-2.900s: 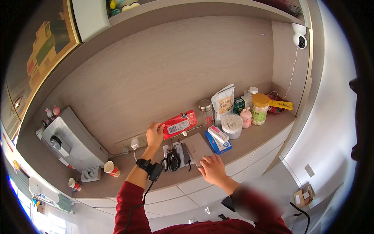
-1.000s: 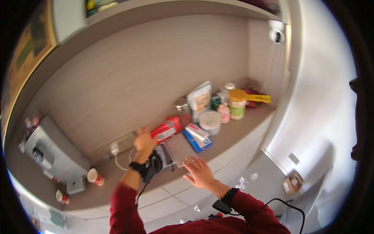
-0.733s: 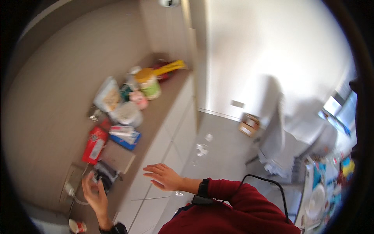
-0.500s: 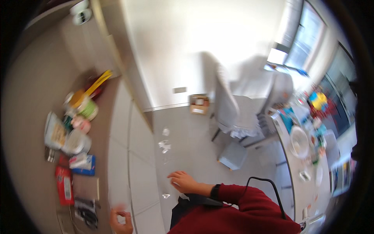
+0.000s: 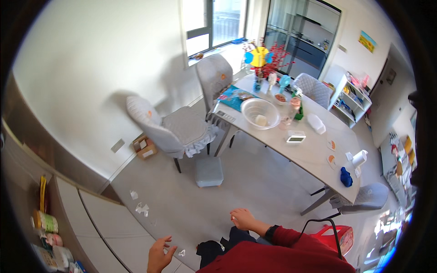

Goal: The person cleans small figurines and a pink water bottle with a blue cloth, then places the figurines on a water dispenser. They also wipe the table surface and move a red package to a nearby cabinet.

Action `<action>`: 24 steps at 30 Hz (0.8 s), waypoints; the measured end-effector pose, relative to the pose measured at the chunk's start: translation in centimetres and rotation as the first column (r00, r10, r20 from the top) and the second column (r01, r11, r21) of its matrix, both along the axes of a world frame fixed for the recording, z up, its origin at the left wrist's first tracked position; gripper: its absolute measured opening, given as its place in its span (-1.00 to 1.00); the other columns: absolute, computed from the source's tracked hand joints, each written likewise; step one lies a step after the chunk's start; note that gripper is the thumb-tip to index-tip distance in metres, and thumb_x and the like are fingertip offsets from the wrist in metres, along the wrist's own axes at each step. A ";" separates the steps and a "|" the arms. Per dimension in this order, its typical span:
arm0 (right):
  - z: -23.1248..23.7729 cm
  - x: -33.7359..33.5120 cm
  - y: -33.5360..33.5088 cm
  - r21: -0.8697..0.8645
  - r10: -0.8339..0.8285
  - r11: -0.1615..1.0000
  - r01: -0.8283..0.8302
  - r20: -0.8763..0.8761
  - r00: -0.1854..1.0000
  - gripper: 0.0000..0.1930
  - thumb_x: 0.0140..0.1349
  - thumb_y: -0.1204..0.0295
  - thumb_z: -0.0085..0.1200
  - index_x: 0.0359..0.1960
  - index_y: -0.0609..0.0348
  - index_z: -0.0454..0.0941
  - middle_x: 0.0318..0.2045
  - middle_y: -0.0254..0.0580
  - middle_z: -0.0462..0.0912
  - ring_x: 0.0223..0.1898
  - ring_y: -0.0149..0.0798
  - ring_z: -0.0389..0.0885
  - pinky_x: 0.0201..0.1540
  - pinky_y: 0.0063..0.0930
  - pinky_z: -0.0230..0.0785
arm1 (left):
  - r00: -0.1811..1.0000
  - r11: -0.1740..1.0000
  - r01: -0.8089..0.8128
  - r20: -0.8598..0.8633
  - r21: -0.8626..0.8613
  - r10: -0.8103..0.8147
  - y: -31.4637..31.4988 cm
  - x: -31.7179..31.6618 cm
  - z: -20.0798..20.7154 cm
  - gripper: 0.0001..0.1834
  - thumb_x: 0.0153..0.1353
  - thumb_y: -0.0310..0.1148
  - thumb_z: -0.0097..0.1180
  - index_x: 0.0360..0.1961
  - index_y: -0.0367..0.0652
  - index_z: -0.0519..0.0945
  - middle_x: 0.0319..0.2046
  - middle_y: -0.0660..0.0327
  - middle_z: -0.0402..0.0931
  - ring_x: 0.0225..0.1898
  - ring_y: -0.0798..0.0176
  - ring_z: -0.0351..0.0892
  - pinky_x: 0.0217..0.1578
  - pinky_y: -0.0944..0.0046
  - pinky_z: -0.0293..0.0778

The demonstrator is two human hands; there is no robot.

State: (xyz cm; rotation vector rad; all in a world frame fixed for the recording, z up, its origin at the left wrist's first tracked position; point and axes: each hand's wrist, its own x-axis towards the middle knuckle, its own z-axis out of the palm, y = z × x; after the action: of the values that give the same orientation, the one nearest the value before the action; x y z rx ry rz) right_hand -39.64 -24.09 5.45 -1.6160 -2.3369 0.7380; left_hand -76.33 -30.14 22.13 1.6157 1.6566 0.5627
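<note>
My left hand [image 5: 160,255] is in the air at the lower edge, over the edge of the cabinet, with thumb and fingers apart and nothing in it. My right hand [image 5: 242,219] hangs in front of me above the grey floor. Its fingers are loosely bent and hold nothing that I can make out; a small white spot shows near the fingertips. A dark band is round my right wrist, below a red sleeve. White scraps [image 5: 142,209] lie on the floor by the cabinet, and a smaller scrap [image 5: 182,253] lies close to my left hand.
A long table [image 5: 291,152] stands ahead to the right, bearing a white basin [image 5: 260,113], a white clock [image 5: 296,137] and a blue cloth [image 5: 346,177]. Grey chairs [image 5: 186,127], a low grey stool [image 5: 209,171] and a cardboard box [image 5: 144,148] stand around. Jars [image 5: 47,222] crowd the cabinet top.
The view has swung right, from the cabinet top toward the table and chairs. My left hand has come away from the items on the cabinet. My right hand stays in front of me.
</note>
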 end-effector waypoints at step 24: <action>-1.3 30.7 -7.2 -0.295 -0.437 0.844 0.448 0.106 0.893 -0.71 0.11 0.22 0.04 -0.16 -0.02 0.62 -0.23 -0.09 0.65 -0.10 -0.02 0.58 -0.06 -0.15 0.43 | 0.712 0.697 0.690 0.014 -0.195 -0.702 18.4 35.4 -2.4 -0.56 0.19 -0.20 0.18 0.06 -0.14 0.48 -0.14 0.15 0.58 -0.19 0.22 0.60 -0.21 0.27 0.51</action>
State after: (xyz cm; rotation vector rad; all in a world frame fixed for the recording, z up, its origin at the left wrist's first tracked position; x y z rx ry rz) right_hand -8.99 -31.30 4.11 -2.2113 -1.8094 1.0067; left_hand -40.88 -11.77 19.73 1.9576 0.9545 -0.0441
